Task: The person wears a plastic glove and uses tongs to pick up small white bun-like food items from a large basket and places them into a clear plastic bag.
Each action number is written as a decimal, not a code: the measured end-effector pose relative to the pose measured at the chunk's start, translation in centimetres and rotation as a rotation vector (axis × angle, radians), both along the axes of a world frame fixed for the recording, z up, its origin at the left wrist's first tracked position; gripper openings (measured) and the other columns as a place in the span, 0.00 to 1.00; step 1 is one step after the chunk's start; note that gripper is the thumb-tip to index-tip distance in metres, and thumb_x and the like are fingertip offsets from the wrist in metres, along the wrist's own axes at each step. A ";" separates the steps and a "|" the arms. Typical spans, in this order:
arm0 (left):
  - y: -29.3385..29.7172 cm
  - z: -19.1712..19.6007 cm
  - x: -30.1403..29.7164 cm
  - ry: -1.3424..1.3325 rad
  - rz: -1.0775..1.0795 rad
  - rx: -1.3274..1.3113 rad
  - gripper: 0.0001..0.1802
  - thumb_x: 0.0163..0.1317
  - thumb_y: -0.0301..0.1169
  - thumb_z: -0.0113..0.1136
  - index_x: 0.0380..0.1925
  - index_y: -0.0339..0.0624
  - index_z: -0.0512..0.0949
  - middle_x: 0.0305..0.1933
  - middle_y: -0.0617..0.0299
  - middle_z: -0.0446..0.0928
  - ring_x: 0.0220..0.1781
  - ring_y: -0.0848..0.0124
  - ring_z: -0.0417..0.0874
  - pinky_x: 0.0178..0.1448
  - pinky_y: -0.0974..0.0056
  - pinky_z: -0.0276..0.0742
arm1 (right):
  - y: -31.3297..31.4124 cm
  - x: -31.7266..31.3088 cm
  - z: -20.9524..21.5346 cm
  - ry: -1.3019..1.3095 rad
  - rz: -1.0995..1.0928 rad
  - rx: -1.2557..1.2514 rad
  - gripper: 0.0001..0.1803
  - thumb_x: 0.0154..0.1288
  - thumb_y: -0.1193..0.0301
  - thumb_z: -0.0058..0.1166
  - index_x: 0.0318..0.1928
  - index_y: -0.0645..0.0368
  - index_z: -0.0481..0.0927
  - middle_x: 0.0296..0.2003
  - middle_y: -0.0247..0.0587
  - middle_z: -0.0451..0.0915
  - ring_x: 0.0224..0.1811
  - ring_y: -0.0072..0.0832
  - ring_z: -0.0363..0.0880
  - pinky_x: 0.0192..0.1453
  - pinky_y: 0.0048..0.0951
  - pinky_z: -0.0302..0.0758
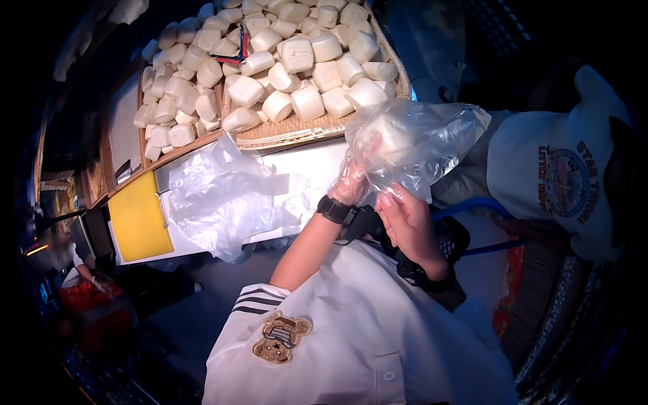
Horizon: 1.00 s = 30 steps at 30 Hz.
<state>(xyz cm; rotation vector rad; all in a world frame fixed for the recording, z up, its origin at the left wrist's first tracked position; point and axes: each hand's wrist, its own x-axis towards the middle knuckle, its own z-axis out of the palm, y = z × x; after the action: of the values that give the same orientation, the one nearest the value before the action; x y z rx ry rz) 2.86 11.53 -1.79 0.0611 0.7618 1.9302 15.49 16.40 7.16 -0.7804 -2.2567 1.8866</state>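
A clear plastic bag (452, 131) is in front of me, beside the basket's near right corner. My left hand (354, 177) reaches up into the bag, its skin showing through the film. Inside, its fingers close on a white steamed bun (395, 143), partly blurred by the plastic. Below the bag, my right hand (410, 226) pinches the bag's lower edge between thumb and fingers. Many more steamed buns (297, 55) lie heaped in a woven basket (297, 137) just beyond my left hand.
A crumpled pile of clear bags (219, 192) lies on the white counter (307, 162), next to a yellow panel (140, 217). Red-and-black tongs (241, 50) rest among the buns. Another person in a white shirt (540, 162) stands close on the right, near a blue tube (472, 202).
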 end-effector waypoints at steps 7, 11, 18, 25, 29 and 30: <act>-1.7 -1.1 -1.7 -0.112 0.383 0.054 0.25 0.73 0.40 0.49 0.63 0.36 0.63 0.58 0.53 0.73 0.56 0.64 0.78 0.59 0.61 0.78 | 1.2 2.2 -0.2 0.057 -0.025 -0.673 0.13 0.77 0.65 0.38 0.37 0.60 0.70 0.18 0.29 0.64 0.10 0.13 0.55 0.13 0.18 0.56; -4.9 -1.0 -3.0 -0.385 0.353 0.089 0.28 0.69 0.53 0.50 0.59 0.46 0.69 0.59 0.56 0.73 0.57 0.60 0.76 0.58 0.45 0.76 | 1.3 2.1 -4.5 -0.168 0.020 -0.412 0.14 0.77 0.64 0.37 0.36 0.58 0.70 0.19 0.25 0.61 0.16 0.12 0.54 0.18 0.18 0.55; -9.0 -1.0 -2.9 0.012 0.632 0.057 0.27 0.66 0.47 0.58 0.60 0.47 0.69 0.58 0.59 0.74 0.57 0.63 0.77 0.60 0.54 0.76 | -2.0 2.4 -5.5 -0.235 0.356 -0.885 0.15 0.78 0.63 0.35 0.36 0.59 0.68 0.19 0.25 0.60 0.14 0.13 0.53 0.18 0.18 0.53; -10.1 -2.2 -2.9 0.632 0.705 -0.897 0.33 0.64 0.42 0.63 0.63 0.41 0.62 0.54 0.54 0.74 0.51 0.65 0.76 0.54 0.63 0.74 | -0.9 2.7 -4.6 0.060 0.351 -1.068 0.14 0.78 0.67 0.33 0.33 0.59 0.66 0.20 0.29 0.59 0.14 0.12 0.49 0.17 0.17 0.48; -12.2 -1.3 -2.9 0.568 0.485 -0.848 0.50 0.60 0.46 0.66 0.71 0.34 0.48 0.68 0.42 0.59 0.68 0.56 0.63 0.71 0.56 0.57 | 1.2 0.8 -4.7 0.198 0.029 -0.992 0.13 0.76 0.67 0.37 0.32 0.60 0.67 0.18 0.25 0.56 0.15 0.12 0.48 0.19 0.17 0.48; -12.8 -2.7 -3.4 0.564 0.479 -0.847 0.50 0.60 0.46 0.66 0.71 0.34 0.48 0.68 0.42 0.59 0.68 0.56 0.63 0.71 0.56 0.57 | 1.7 0.5 -5.5 0.194 0.023 -0.991 0.13 0.76 0.67 0.37 0.32 0.60 0.67 0.18 0.25 0.56 0.15 0.12 0.48 0.19 0.17 0.48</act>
<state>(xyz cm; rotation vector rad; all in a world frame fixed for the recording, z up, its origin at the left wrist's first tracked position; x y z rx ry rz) -0.53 -1.29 -4.46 -0.1138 2.0724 1.8690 15.98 18.08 1.70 -0.5770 -1.1189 2.9149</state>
